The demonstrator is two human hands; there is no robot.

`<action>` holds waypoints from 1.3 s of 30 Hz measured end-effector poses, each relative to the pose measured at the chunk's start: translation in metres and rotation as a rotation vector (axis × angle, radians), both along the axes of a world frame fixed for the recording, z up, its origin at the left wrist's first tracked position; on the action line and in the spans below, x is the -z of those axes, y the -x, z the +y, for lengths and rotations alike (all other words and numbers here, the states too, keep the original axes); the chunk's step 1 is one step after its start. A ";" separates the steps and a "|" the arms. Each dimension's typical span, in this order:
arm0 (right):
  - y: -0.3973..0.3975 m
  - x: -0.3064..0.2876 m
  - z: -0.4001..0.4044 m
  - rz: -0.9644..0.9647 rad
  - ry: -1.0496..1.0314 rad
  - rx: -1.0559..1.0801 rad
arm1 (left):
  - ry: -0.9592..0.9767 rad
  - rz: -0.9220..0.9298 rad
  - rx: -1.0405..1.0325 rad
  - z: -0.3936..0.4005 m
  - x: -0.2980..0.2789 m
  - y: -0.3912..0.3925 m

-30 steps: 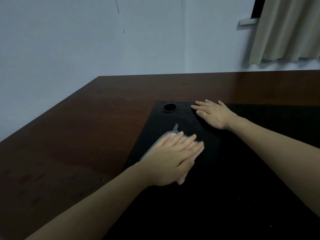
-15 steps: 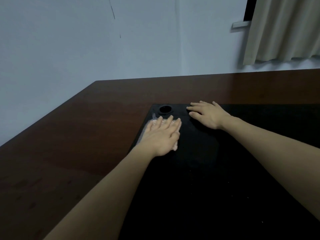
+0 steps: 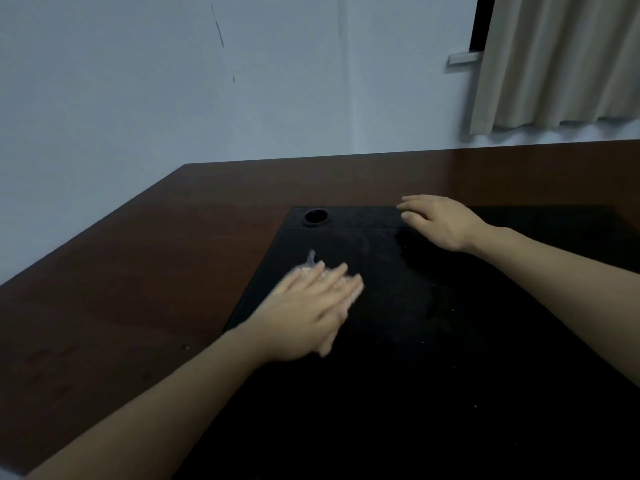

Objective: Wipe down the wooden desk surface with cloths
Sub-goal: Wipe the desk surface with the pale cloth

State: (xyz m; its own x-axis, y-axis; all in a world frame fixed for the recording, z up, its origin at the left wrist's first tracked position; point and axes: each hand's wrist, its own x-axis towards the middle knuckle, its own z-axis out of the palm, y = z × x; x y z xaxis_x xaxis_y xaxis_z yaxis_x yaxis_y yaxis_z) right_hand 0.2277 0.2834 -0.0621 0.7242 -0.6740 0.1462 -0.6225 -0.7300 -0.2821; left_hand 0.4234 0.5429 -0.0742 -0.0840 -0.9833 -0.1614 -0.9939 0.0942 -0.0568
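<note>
Bare forearms, no sleeves; hands (image 3: pixel 308 313) ungloved, no rings.

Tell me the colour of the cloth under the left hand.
White, a mesh-like cloth, seen in the head view.

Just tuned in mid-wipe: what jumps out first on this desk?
The left hand, blurred, presses a pale cloth flat on the big black mat that covers the near right of the brown wooden desk. The right hand rests flat at the mat's far edge, right of a round hole.
</note>
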 end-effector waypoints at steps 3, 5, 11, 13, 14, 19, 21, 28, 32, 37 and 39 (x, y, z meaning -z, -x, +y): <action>0.019 0.000 -0.004 0.008 -0.004 0.030 | -0.006 0.136 -0.164 -0.049 0.002 -0.002; 0.031 -0.001 -0.004 0.001 -0.002 0.055 | 0.002 0.162 -0.227 -0.079 0.001 0.007; 0.061 -0.001 -0.004 0.029 0.006 0.126 | -0.002 0.207 -0.183 -0.102 -0.002 0.069; 0.067 -0.003 -0.002 0.023 0.008 0.144 | -0.005 0.219 -0.074 -0.089 -0.001 0.093; 0.068 -0.004 -0.001 0.022 0.009 0.147 | -0.005 0.217 -0.005 -0.080 0.000 0.103; 0.073 -0.004 0.008 0.026 0.018 0.140 | -0.038 0.169 0.255 -0.031 -0.001 0.109; 0.075 -0.005 0.013 0.039 0.027 0.130 | -0.060 0.154 0.284 -0.022 -0.002 0.092; 0.087 -0.007 0.023 0.090 0.020 0.124 | -0.016 0.107 -0.092 -0.058 0.000 0.031; 0.093 -0.009 0.024 0.100 0.000 0.151 | 0.011 0.166 -0.230 -0.090 -0.004 0.062; 0.103 -0.011 0.027 0.112 -0.012 0.182 | 0.007 0.217 -0.080 -0.096 -0.006 0.119; 0.107 -0.011 0.030 0.102 -0.024 0.194 | 0.005 0.226 0.000 -0.089 -0.003 0.126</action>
